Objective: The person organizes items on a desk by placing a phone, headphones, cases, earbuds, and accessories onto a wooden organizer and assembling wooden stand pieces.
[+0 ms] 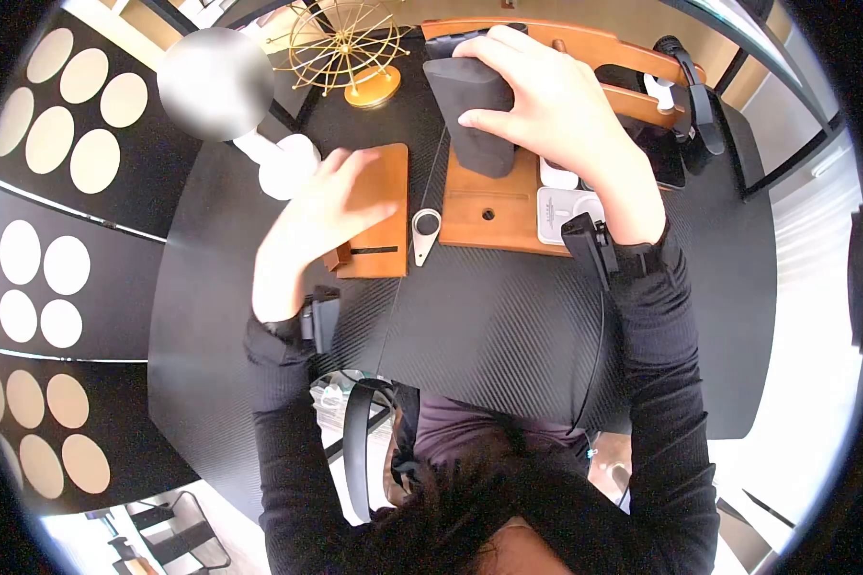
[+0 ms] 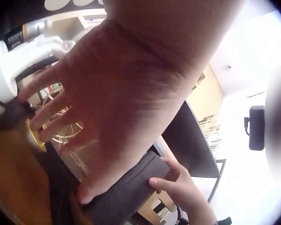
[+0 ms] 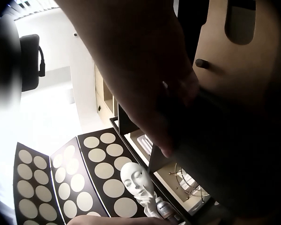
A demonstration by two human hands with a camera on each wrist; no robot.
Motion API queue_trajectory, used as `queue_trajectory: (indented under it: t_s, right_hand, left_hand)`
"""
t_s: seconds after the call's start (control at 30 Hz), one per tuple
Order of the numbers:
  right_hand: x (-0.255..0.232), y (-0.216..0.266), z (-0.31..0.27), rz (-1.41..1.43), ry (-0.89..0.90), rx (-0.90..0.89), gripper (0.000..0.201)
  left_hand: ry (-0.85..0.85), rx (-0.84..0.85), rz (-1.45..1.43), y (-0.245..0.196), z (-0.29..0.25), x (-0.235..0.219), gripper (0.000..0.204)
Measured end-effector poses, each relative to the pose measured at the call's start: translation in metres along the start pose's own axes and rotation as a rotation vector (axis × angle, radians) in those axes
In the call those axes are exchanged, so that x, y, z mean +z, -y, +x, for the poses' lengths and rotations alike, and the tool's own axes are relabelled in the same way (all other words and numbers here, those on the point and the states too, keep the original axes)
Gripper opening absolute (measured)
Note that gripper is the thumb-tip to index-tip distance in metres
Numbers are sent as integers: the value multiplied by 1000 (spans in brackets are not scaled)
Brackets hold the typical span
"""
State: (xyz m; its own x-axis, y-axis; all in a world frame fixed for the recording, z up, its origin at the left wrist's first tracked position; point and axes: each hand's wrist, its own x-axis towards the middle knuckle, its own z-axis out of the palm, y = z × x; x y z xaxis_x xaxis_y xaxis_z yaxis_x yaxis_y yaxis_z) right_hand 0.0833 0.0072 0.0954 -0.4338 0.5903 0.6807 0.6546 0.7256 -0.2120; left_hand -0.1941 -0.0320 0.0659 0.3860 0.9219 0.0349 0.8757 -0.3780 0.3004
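A dark grey, elongated case is held upright over the wooden desk stand by my right hand, thumb on the near side and fingers over its top. In the left wrist view the right hand grips the same dark case. My left hand hovers with spread fingers over a flat wooden board and holds nothing visible. In the right wrist view the case is too dark to make out clearly beside the right hand.
A small keyhole-shaped item lies between board and stand. White charging pad sits on the stand's right part. Behind are a gold wire wheel, a white round-headed object at left and headphones at right.
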Motion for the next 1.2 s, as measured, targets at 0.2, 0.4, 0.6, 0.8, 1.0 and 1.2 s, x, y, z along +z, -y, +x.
queue_trajectory:
  t_s: [0.2,0.4,0.6,0.8,1.0,1.2]
  right_hand:
    - [-19,17,9,-141,-94,-108,34]
    - [-7,12,7,-201,-63,-144,56]
    - [5,32,9,-125,-34,-244,30]
    - [38,77,-14,-105,65,-410,5]
    - [27,49,-7,-214,81,-310,7]
    - [21,17,-1,-19,18,-308,17]
  left_hand:
    - [152,-321,105,11,-32,-6,80]
    - [134,-335,105,22,-32,6,79]
    - [128,-277,59,28,-31,9,74]
    - [122,-257,27,34,-29,11,72]
    - [105,-272,-39,34,-31,11,71]
    - [-184,-94,176,-9,-21,16,53]
